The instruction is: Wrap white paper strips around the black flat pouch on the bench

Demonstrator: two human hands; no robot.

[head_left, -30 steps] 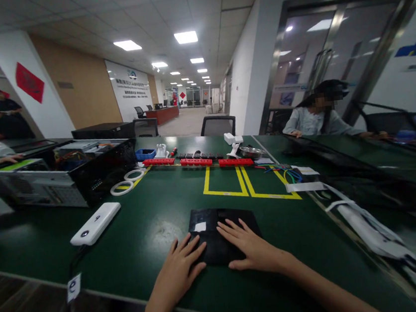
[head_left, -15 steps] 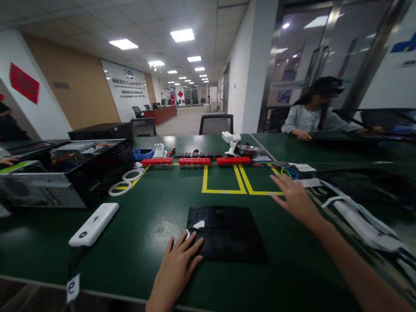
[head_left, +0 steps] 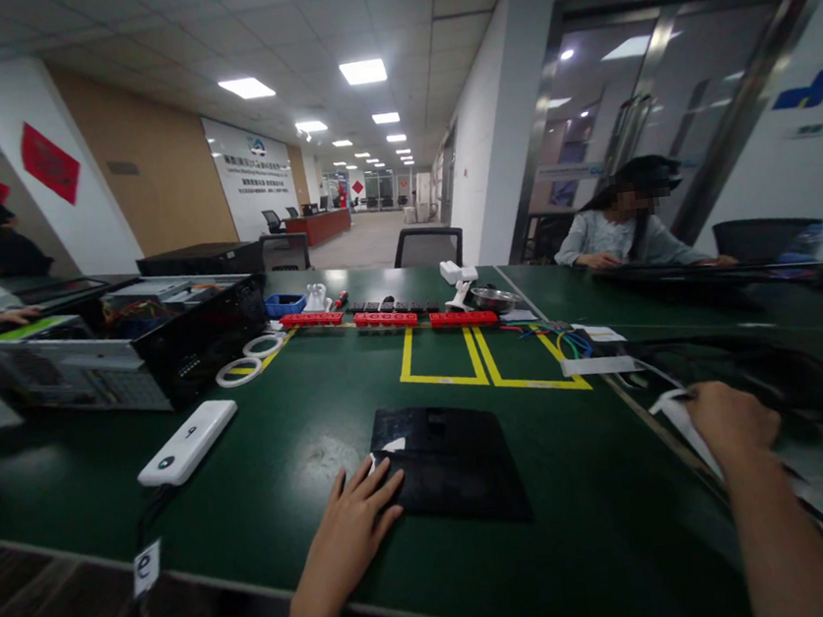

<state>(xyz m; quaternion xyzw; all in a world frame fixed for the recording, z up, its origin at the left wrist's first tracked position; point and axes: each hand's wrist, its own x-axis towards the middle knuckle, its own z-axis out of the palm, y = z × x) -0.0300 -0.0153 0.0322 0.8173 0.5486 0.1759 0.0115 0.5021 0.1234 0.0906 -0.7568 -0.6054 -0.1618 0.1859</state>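
Observation:
A flat black panel (head_left: 466, 466) with a small raised rectangle near its far edge lies on the green table. My left hand (head_left: 353, 513) rests at its left edge, fingers spread, fingertips on the panel beside a small white patch. Off to the right, my right hand (head_left: 735, 422) is closed on a long white floppy thing (head_left: 681, 421); its exact kind is unclear, and the hand covers part of it. Black cables (head_left: 744, 360) lie just beyond that hand.
An open computer case (head_left: 92, 370) stands at the left, near a white power bank (head_left: 187, 443) with a cable. Red strips (head_left: 385, 319), a blue bin (head_left: 286, 304) and a metal bowl (head_left: 495, 297) line the back. A person (head_left: 628, 219) sits across at the right.
My right hand has moved right, from above the table to the white thing, and closed on it. My left hand stays on the panel. The person opposite has shifted a dark flat object.

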